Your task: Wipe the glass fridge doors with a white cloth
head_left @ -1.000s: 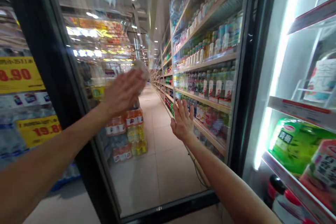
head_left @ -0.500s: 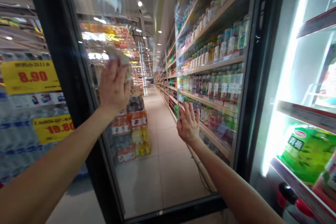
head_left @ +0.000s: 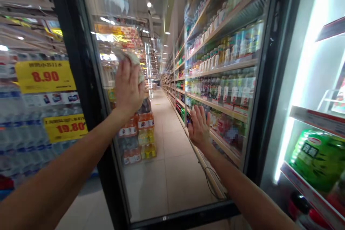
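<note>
A pale cloth (head_left: 136, 65) is held against the glass door (head_left: 161, 179) by the left hand (head_left: 129, 86), fingers extended around it. The right hand (head_left: 199, 129) is held lower, palm forward, fingers loosely spread

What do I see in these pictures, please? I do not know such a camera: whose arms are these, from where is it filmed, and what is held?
There is no machine here: these are a person's own bare arms, filmed by a camera worn on the head and looking forward and down. So you see roughly what the wearer sees.

The left hand holds a pale cloth, seemingly against a black-framed glass door. The right hand is open towards the glass with nothing visible in it; whether it touches is hard to tell.

Through the glass appear shelves of bottles. At left is a yellow price sign marked 8.90; at right, a green package sits on a refrigerator shelf.
</note>
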Tool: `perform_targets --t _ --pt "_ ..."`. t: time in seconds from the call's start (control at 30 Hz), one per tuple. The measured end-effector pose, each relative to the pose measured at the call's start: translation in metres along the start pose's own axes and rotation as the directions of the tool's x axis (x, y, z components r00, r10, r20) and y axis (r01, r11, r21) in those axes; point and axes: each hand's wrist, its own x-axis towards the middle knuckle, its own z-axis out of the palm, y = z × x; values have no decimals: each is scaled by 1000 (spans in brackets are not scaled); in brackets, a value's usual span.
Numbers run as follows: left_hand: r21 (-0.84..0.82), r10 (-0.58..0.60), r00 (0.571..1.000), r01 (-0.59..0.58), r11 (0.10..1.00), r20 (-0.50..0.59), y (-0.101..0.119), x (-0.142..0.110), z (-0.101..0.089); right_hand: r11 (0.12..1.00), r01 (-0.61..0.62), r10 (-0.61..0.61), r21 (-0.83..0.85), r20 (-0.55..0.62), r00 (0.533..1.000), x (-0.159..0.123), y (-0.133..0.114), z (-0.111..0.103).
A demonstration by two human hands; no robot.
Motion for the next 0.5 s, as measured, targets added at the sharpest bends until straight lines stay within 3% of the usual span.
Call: perform_targets --t 0.1,0.2,0.3,0.37,0.43,0.5 --pt "-35 192 977 -189 981 94 34 -17 19 988 17 -11 153 -37 999 19 -21 -6" --pt "-147 217 969 -199 969 117 58 -46 27 951 98 -101 294 -7 995 47 -57 -9" --pt "-238 94 994 -79 968 54 45 -65 11 970 31 -48 242 65 997 71 -95 -4" --pt "-192 -15 999 9 981 -34 28 -71 0 989 -1 -11 146 82 997 79 -111 5" --pt "-75 -82 993 76 994 -81 16 -74 -5 996 62 -67 67 81 994 81 -108 12" --pt "40 -80 995 82 996 -65 14 -75 -4 989 148 -148 6 68 987 76 -80 10"
